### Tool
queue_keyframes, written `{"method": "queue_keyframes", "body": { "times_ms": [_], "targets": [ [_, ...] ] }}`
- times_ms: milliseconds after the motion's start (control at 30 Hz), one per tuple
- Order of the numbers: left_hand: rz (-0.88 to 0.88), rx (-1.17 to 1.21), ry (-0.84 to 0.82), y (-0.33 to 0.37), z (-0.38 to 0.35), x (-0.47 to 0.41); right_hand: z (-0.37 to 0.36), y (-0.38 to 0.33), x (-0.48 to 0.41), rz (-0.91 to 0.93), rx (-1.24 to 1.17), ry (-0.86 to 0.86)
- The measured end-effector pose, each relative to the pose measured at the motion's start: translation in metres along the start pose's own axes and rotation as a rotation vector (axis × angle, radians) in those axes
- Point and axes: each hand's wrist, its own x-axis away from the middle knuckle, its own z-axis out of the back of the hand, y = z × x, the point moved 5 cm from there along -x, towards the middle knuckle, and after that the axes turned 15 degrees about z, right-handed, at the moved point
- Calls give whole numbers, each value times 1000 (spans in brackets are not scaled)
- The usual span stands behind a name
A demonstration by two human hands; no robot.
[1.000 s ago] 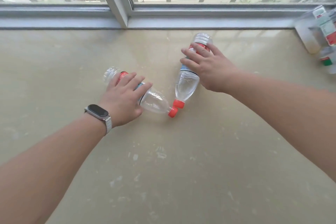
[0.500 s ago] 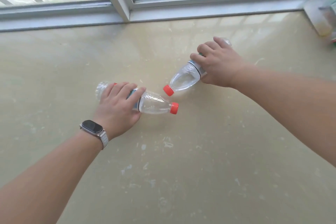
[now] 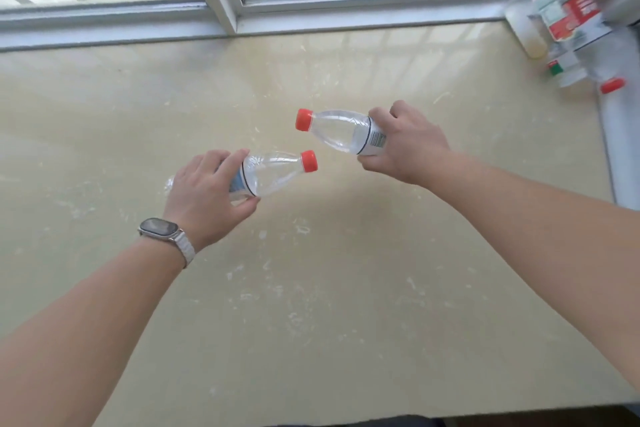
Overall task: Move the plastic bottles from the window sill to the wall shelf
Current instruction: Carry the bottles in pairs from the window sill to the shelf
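Two clear plastic bottles with red caps are held above the wide beige window sill (image 3: 138, 107). My left hand (image 3: 204, 198), with a watch on its wrist, grips the body of the left bottle (image 3: 273, 172), whose cap points right. My right hand (image 3: 405, 142) grips the labelled body of the right bottle (image 3: 336, 130), whose cap points left. Both bottles lie roughly horizontal, caps close together but apart. The bottles' bases are hidden by my fingers. No wall shelf is in view.
Several more plastic bottles (image 3: 568, 21), with red and green caps and labels, crowd the sill's far right corner by a white ledge (image 3: 620, 135). The window frame (image 3: 221, 10) runs along the sill's far edge. Scuff marks dot the sill surface.
Both hands have lifted their bottles off the sill. The right bottle swung so its cap points left, and the camera view has shifted rightward, showing more of the corner bottles.
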Motion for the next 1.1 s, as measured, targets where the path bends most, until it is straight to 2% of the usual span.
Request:
{"method": "queue_keyframes", "body": {
  "times_ms": [200,367,567,767,933,1100],
  "targets": [
    [107,146,-49,18,32,37,23,-18,63,-132,-200,175],
    [168,305,-29,37,68,83,53,-42,119,-151,-302,333],
    [276,616,-99,51,111,120,90,-79,187,-194,-387,431],
    [200,736,-129,81,173,148,123,-110,244,-254,-496,557],
    [57,832,-148,118,219,182,157,-135,285,-250,-576,675],
    [-52,853,-126,136,232,204,184,-156,330,-298,-587,787]
  ]
}}
